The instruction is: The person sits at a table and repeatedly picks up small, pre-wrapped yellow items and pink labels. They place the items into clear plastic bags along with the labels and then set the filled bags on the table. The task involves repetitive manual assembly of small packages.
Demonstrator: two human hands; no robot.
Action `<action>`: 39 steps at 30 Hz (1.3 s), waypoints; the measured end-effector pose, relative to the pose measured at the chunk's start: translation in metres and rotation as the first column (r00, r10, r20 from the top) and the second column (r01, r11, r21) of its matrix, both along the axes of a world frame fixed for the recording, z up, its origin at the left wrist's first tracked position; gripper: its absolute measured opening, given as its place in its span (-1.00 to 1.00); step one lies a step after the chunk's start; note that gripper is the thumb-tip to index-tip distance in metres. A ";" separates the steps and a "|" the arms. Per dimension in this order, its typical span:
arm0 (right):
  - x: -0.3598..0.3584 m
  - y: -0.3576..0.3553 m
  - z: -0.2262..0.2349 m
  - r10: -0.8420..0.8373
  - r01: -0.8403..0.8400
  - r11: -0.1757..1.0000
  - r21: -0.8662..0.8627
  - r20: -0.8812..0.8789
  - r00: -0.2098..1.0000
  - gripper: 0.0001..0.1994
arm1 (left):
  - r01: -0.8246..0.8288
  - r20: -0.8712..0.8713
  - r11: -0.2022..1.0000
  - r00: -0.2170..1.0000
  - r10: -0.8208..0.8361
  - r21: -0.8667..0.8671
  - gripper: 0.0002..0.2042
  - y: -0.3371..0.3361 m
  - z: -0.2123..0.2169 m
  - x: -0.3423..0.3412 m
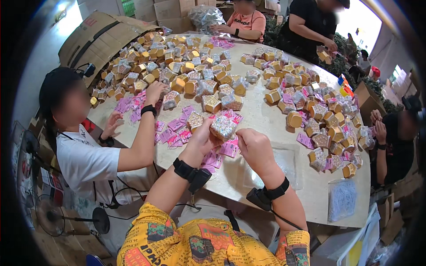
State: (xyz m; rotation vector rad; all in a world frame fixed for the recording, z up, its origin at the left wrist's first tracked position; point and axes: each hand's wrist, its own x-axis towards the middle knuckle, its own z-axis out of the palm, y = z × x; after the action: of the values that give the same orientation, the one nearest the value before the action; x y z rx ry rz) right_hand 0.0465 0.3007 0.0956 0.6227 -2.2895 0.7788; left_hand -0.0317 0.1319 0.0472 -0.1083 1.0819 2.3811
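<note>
My left hand point(204, 138) is wrapped round the side of a glittery, many-sided box point(223, 127) and holds it above the table. The box's top is covered in pale, sparkling specks. My right hand point(257, 148) is closed close to the box's right side; what its fingers pinch, if anything, is hidden. Pink printed cards point(176, 131) lie scattered below and left of my hands. Just past my left hand, another gold box point(195, 120) in clear wrap rests on the table.
A large heap of gold boxes point(177, 84) spills from a cardboard carton point(95, 42) at the far left. More boxes point(330, 119) and cards lie at the right. A clear plastic bag point(342, 200) is near the right edge. Co-workers stand or sit around the table point(248, 186).
</note>
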 end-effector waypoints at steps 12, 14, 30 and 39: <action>0.004 0.001 0.002 -0.031 0.028 0.994 0.108 0.025 0.999 -0.95 | -0.049 -0.081 0.998 0.996 0.046 -0.046 -0.71 0.003 0.009 0.008; 0.004 0.002 0.001 -0.061 0.054 0.984 0.169 0.039 0.997 -0.97 | -0.108 -0.129 0.993 0.987 0.100 -0.053 -0.73 0.003 0.006 0.006; 0.006 0.001 0.002 -0.072 0.065 0.996 0.066 0.118 0.990 -0.96 | -0.221 -0.145 0.973 0.967 0.210 -0.067 -0.71 0.013 0.010 0.017; 0.012 0.003 0.012 -0.101 0.094 0.995 0.040 0.210 0.972 -0.95 | -0.336 -0.268 0.941 0.910 0.316 -0.032 -0.78 0.019 0.000 0.021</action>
State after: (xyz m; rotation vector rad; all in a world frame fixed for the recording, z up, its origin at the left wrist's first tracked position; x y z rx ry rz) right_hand 0.0587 0.3035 0.1077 0.4543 -2.5089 0.7983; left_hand -0.0111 0.1511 0.0474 -0.0033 1.3715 2.7088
